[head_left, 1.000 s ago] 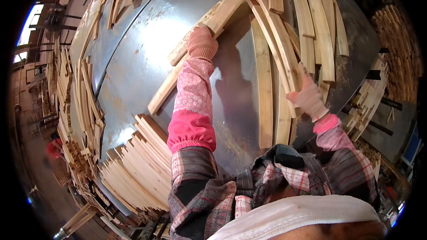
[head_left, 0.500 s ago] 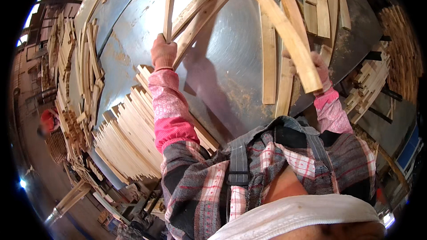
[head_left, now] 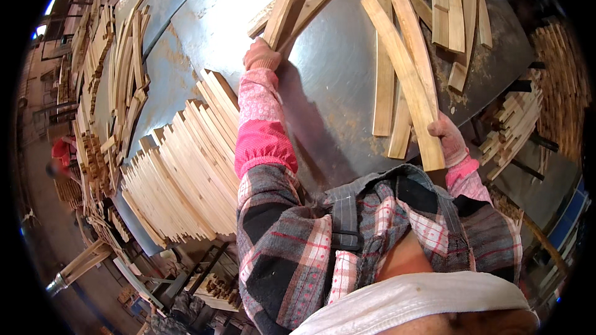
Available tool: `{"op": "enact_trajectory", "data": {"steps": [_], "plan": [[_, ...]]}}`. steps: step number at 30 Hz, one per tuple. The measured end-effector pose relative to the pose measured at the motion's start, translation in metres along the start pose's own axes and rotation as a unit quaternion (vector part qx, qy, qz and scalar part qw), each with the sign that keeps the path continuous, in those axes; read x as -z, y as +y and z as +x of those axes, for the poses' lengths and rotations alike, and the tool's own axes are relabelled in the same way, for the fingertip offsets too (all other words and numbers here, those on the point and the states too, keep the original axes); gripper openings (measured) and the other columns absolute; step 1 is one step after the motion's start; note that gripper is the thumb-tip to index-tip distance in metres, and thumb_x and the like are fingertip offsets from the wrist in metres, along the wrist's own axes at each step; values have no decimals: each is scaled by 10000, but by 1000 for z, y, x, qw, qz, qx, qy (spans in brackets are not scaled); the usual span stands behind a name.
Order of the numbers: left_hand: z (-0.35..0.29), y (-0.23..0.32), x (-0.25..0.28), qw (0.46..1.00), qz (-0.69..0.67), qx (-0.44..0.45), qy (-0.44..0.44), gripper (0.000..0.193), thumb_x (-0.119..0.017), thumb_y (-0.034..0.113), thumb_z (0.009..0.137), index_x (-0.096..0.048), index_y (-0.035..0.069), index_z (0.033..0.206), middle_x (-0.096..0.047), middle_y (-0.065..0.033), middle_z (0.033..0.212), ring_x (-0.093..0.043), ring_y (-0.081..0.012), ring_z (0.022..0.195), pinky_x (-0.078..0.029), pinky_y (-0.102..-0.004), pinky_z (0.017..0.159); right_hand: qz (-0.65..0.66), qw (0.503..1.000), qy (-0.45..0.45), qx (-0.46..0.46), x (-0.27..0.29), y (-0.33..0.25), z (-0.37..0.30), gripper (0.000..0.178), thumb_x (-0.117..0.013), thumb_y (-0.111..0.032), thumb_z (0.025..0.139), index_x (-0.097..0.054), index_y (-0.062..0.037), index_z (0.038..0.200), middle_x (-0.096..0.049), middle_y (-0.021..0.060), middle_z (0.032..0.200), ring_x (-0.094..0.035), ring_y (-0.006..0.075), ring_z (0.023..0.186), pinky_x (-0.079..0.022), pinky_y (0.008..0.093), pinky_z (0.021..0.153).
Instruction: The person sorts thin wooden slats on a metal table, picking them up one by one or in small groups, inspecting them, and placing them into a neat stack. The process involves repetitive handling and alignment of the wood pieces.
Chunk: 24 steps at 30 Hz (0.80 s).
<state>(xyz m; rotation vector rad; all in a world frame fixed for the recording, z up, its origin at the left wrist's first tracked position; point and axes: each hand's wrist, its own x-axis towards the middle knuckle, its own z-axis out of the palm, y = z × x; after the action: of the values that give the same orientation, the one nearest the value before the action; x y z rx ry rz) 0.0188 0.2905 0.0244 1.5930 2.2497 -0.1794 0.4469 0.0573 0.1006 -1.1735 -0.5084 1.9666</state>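
My left hand (head_left: pixel 262 54), in a knit work glove, is closed around the near end of a short wooden strip (head_left: pixel 285 9). That strip lies slantwise over other strips, its broad face showing. At the right, my gloved right hand (head_left: pixel 449 138) grips the edge of a long wooden strip (head_left: pixel 403 77) near its near end; some of its fingers are hidden. This strip slants across several pale strips on the metal table (head_left: pixel 335 93). Left of my left forearm lies a row of pale wooden strips (head_left: pixel 180 174), packed side by side.
More strips (head_left: pixel 450 9) lie at the table's far right, with sawdust about them. Piled strips (head_left: pixel 127 74) line the far left. Stacked wood (head_left: pixel 562 87) stands beyond the right edge. A person in red (head_left: pixel 62 152) is at the far left.
The strip in my left hand has turned, showing its broad face and sitting lower. The long strip at my right hand has come nearer to me, and that hand now sits at its right edge.
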Motion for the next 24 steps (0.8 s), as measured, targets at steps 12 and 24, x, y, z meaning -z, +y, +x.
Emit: {"op": "enact_trajectory", "data": {"steps": [12,24], "plan": [[-168,89,-80,905,-413,-59,-84,730,-788,304,771,-523,25,1391,-673,-259,1256,-658,-388,1189,-518,-447,1014,-218,974,-3,-64,-57,87,81,449,-759,-93,809,-615,-20,1228,-664,18,932,-615,114,817,-508,270,724],[25,62,7,992,-50,-51,105,535,-763,236,796,-613,32,1268,-701,-172,1169,-568,-382,1302,-465,-418,1097,-422,903,-18,-76,-54,94,99,624,-803,-261,719,-612,44,1229,-723,185,968,-696,310,884,-557,390,797]]}}
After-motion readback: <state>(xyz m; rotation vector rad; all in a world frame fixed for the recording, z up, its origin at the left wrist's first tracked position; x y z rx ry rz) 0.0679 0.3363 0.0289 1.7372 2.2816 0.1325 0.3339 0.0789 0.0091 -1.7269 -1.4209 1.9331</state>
